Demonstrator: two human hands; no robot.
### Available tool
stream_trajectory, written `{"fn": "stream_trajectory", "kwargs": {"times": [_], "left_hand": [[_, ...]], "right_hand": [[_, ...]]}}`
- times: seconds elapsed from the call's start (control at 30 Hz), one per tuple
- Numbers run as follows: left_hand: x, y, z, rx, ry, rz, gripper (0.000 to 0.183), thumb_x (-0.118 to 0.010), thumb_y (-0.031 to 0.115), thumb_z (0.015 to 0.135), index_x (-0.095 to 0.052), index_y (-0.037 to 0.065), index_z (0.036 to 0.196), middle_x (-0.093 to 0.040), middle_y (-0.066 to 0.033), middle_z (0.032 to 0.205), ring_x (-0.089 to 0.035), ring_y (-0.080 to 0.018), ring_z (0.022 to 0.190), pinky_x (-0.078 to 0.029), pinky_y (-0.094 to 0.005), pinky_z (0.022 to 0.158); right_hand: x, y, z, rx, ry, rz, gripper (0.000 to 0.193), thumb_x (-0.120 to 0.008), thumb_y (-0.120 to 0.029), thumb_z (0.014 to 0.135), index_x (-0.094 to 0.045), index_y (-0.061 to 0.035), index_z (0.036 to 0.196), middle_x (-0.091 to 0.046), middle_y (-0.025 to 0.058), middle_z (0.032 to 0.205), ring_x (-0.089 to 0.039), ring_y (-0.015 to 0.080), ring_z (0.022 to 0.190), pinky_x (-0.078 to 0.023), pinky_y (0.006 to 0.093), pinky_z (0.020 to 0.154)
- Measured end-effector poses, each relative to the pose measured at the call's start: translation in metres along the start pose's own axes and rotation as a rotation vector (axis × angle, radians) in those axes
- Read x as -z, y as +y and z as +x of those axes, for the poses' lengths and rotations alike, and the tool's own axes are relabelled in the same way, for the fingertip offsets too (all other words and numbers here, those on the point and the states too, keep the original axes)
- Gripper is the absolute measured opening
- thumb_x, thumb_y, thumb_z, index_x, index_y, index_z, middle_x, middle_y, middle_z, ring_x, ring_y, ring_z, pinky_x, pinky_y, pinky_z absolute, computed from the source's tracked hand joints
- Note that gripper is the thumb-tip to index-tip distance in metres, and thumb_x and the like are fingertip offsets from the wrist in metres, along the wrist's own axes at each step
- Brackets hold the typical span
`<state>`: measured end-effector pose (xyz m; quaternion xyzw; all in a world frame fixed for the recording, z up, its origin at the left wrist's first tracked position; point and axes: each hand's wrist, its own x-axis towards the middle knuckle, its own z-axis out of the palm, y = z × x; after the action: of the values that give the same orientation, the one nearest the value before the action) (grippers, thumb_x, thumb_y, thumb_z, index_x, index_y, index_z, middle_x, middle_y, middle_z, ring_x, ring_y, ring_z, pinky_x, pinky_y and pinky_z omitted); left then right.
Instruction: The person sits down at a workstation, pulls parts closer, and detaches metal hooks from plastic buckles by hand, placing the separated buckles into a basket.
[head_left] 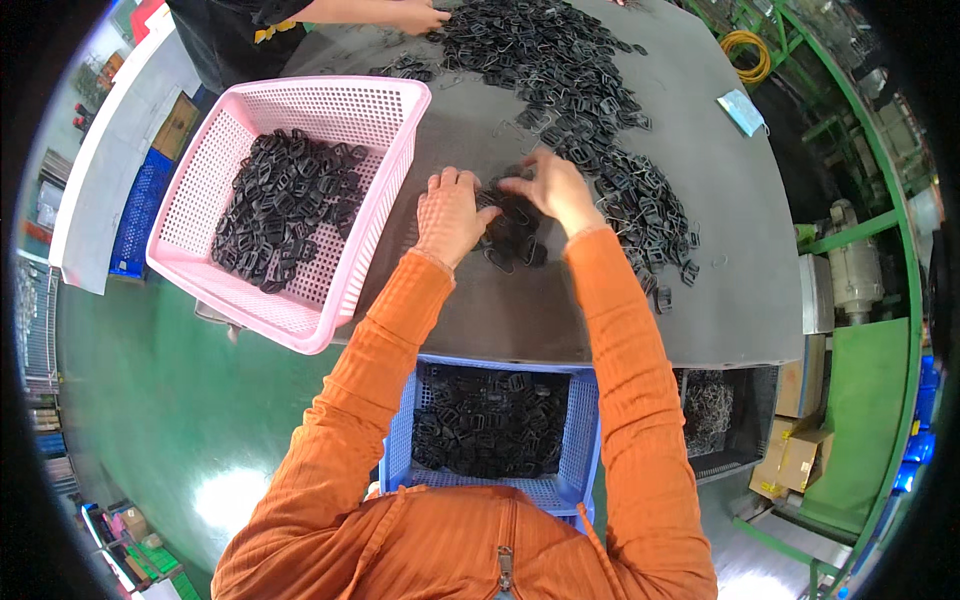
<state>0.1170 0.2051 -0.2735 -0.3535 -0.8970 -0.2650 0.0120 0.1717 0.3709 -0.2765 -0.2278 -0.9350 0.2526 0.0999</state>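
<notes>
My left hand (448, 212) rests at the left side of a small heap of black buckles (515, 235) on the grey table. Its thumb reaches to the heap's edge, and the fingers look apart with nothing in them. Over the heap's far right side is my right hand (556, 190), its fingertips bent down among the pieces and smeared by motion. Whether it grips a buckle cannot be made out. A larger pile of black buckles (570, 75), with thin wire pieces among them, stretches from the far side of the table down to the right of my right hand.
Left of my hands, a pink basket (405, 130) holds many black buckles. Below the table edge stands a blue basket (583, 425) of black pieces, close to my body. Another person's hand (418, 17) is at the far pile. A face mask (742, 112) lies at the right.
</notes>
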Motion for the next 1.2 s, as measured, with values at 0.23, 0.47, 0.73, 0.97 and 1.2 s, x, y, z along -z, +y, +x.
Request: {"fn": "stream_trajectory", "kwargs": {"times": [0.23,0.47,0.73,0.97,1.2], "left_hand": [[-0.003,-0.023,0.002,-0.051,0.07,-0.415,0.025,-0.069,0.017,0.077,-0.06,0.001,0.094,-0.06,-0.0104,0.092,-0.059,-0.0288,0.082,-0.049,-0.0376,0.071],[0.014,-0.034,-0.003,0.404,-0.329,-1.44,0.03,-0.065,0.026,0.084,-0.057,0.003,0.102,-0.064,-0.005,0.085,-0.062,-0.0152,0.08,-0.049,-0.0279,0.065],[0.021,-0.015,-0.032,0.054,-0.18,-0.172,0.03,-0.072,0.027,0.071,-0.065,0.004,0.088,-0.065,-0.0156,0.09,-0.062,-0.0302,0.088,-0.048,-0.0397,0.076],[0.045,-0.005,-0.043,-0.009,-0.176,-0.676,0.022,-0.072,0.02,0.072,-0.065,0.002,0.082,-0.064,-0.0075,0.071,-0.058,-0.014,0.068,-0.045,-0.03,0.065],[0.064,0.018,-0.099,-0.308,-0.777,-0.691,0.019,-0.069,0.015,0.075,-0.061,0.001,0.084,-0.063,-0.0065,0.076,-0.06,-0.0129,0.073,-0.046,-0.0277,0.069]], "right_hand": [[0.012,0.015,-0.009,-0.13,-0.162,0.772,0.041,-0.072,-0.031,0.076,-0.059,-0.0058,0.105,-0.065,0.0076,0.088,-0.06,0.0158,0.073,-0.044,0.0292,0.061],[0.026,0.008,-0.008,-0.047,-0.369,0.591,0.025,-0.072,-0.019,0.075,-0.063,-0.0085,0.096,-0.063,0.0034,0.082,-0.057,0.0109,0.068,-0.043,0.0261,0.058],[0.029,0.007,-0.007,0.182,-0.36,0.012,0.03,-0.077,-0.017,0.065,-0.067,-0.0039,0.089,-0.067,0.0116,0.079,-0.064,0.0243,0.074,-0.048,0.034,0.068],[0.061,0.034,-0.049,-0.099,-0.023,0.186,0.026,-0.079,-0.023,0.069,-0.065,-0.0033,0.077,-0.058,0.0029,0.061,-0.05,0.0077,0.05,-0.039,0.0238,0.047],[0.058,0.016,-0.093,-0.128,0.022,0.529,0.023,-0.078,-0.015,0.07,-0.061,-0.0011,0.077,-0.058,0.0013,0.062,-0.049,0.0068,0.05,-0.038,0.0227,0.046]]}}
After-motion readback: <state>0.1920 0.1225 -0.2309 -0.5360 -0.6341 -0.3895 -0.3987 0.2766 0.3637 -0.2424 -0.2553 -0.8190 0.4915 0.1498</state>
